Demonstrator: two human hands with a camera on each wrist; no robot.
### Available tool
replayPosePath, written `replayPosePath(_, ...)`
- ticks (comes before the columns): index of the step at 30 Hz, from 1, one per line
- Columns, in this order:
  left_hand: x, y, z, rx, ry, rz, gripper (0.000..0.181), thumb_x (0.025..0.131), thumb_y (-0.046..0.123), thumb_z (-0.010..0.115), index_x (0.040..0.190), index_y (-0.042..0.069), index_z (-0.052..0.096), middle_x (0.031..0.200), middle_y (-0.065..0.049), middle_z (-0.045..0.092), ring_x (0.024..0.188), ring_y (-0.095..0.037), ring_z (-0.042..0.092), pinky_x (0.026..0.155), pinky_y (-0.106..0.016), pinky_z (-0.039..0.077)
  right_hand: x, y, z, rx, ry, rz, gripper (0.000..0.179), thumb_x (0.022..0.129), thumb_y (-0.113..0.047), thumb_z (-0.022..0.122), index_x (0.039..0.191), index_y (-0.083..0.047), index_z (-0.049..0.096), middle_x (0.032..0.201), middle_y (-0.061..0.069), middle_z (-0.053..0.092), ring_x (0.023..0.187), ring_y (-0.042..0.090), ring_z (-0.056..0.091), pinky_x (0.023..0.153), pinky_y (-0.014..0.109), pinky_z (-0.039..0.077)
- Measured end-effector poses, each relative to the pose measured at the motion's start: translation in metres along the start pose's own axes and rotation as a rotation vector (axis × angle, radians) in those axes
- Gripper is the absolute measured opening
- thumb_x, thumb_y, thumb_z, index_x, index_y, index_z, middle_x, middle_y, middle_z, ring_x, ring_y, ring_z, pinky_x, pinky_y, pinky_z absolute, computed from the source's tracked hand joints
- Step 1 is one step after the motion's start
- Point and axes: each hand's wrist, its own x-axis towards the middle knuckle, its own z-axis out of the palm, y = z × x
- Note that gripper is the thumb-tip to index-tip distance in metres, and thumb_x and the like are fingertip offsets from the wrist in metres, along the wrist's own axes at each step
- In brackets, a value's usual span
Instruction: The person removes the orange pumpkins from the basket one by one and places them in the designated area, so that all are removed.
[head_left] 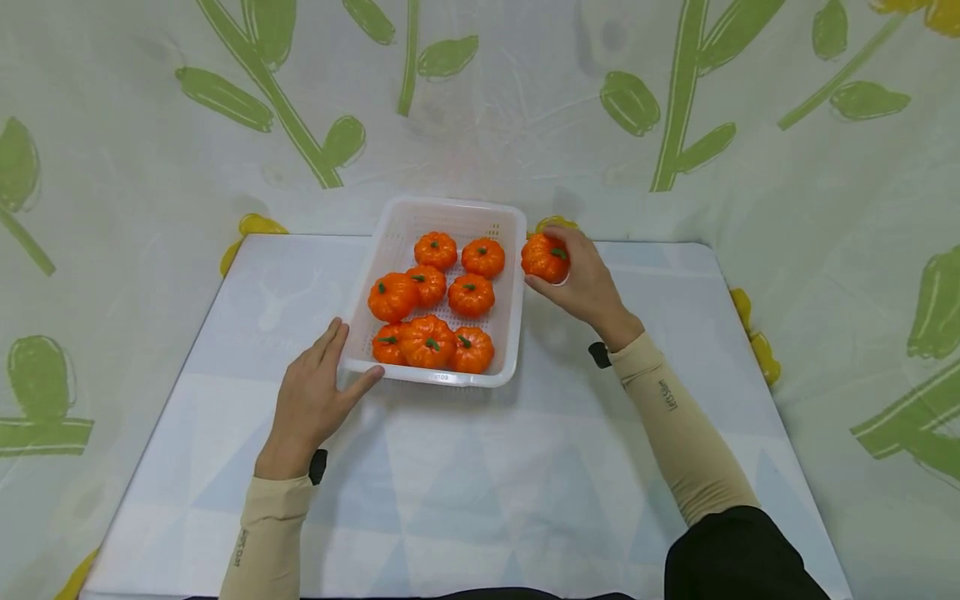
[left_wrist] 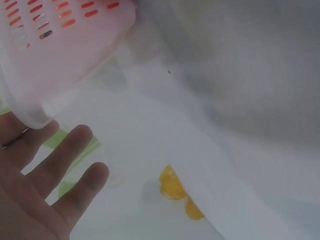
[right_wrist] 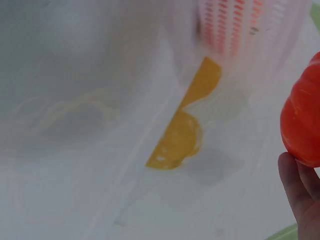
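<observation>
Pinching one orange pumpkin (head_left: 542, 261), the right hand (head_left: 585, 283) is holding it just beside one white basket (head_left: 480, 380); the left hand (head_left: 311, 400), fingers spread, is touching its corner; eight pumpkins (head_left: 471, 297) are lying inside.

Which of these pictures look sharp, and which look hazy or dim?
Head view: brightest, pumpkins fairly crisp, soft shadows on the table; left wrist view: greyer and hazy, basket soft-edged; right wrist view: dim, basket blurred, held pumpkin clearer.

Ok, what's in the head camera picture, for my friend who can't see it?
A person's right hand holds an orange pumpkin beside a white basket of eight more pumpkins; their left hand touches the basket's near left corner.
</observation>
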Motion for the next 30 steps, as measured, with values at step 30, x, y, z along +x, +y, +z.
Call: replayPosePath(30,-0.008,0.010,0.002,0.037,0.025,-0.006,0.092,0.088,0.055,0.074,0.150,-0.005,0.043,0.154,-0.025,0.043,0.125,-0.049,0.053,0.099,-0.063,0.045,-0.001,0.069,0.020,-0.048,-0.265,0.411,0.073,0.089,-0.033,0.079,0.147,-0.007,0.045,0.149,0.017,0.045,0.131,0.035,0.044,0.113,0.052,0.037)
